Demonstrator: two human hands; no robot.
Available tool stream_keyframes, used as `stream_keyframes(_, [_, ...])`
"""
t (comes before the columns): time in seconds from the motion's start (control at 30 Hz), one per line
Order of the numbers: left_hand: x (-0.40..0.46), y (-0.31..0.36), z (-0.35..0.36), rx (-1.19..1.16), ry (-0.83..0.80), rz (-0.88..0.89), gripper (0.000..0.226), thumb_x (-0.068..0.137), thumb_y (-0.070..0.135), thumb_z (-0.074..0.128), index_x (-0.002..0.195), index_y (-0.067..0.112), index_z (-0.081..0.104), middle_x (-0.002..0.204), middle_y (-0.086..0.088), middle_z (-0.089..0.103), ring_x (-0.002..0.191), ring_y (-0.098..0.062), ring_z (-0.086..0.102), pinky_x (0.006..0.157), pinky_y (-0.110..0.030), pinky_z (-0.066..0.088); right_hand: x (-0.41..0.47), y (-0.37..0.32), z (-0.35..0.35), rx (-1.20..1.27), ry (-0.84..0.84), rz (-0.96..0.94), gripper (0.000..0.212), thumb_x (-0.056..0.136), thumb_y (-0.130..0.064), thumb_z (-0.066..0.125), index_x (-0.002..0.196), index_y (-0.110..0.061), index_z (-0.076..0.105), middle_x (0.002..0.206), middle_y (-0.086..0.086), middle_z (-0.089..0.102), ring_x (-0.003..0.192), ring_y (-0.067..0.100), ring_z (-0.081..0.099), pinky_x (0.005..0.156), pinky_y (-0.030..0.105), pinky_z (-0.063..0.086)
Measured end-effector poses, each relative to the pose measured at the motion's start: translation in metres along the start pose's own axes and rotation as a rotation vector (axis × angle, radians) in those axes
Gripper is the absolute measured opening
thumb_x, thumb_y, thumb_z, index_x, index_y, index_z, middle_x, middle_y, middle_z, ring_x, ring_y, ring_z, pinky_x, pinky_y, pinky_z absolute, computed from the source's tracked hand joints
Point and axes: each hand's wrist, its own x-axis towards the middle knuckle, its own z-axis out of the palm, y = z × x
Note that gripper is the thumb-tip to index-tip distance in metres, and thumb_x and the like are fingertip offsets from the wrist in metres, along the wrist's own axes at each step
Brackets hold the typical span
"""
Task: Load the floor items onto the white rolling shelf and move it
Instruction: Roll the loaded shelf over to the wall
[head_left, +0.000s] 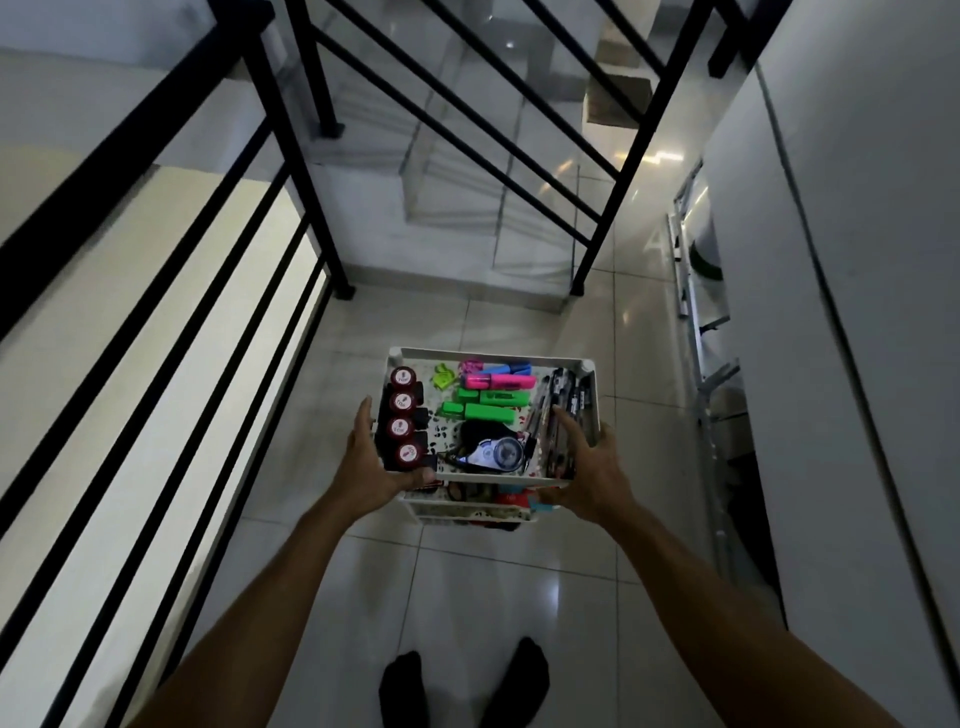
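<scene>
Head view: left hand and right hand grip the shelf's near corners, stairs just beyond its far side.

I stand on a shiny white tile floor that shows bright spots of light. On my left is a black railing with long bars, and a pale, bright wall glows behind it. In front of me, white stairs go up behind another black railing. On my right is a tall grey wall. A metal ladder leans beside that wall. The room is dim.
</scene>
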Motion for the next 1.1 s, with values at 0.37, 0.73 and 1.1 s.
stream_keyframes(0.37, [0.011,-0.012,0.018,0.108,0.082,0.119,0.132,0.047,0.058,0.087,0.150,0.029,0.010,0.150,-0.001,0.026,0.140,-0.016,0.016,0.108,-0.054,0.030,0.006,0.012,0.006,0.139,0.012,0.028,0.125,0.056,-0.027,0.093,0.150,-0.042,0.012,0.146,0.016,0.021,0.126,0.038,0.044,0.095,0.052,0.050])
stream_keyframes(0.73, [0.014,-0.015,0.024,0.166,0.071,0.141,0.135,0.048,0.057,0.087,0.151,0.027,0.005,0.151,-0.003,0.022,0.138,-0.015,0.017,0.108,-0.051,0.030,0.001,0.025,0.009,0.108,-0.002,0.035,0.112,0.064,-0.017,0.088,0.149,-0.043,0.021,0.138,0.018,0.025,0.122,0.037,0.043,0.095,0.046,0.049])
stream_keyframes(1.1, [0.026,0.004,0.056,0.228,-0.016,0.192,0.134,0.050,0.054,0.086,0.152,0.026,0.003,0.153,-0.005,0.016,0.139,-0.021,0.021,0.110,-0.048,0.028,-0.013,0.067,-0.001,0.110,0.006,0.092,0.107,0.064,-0.017,0.088,0.146,-0.044,0.025,0.134,0.017,0.025,0.119,0.038,0.044,0.092,0.044,0.050])
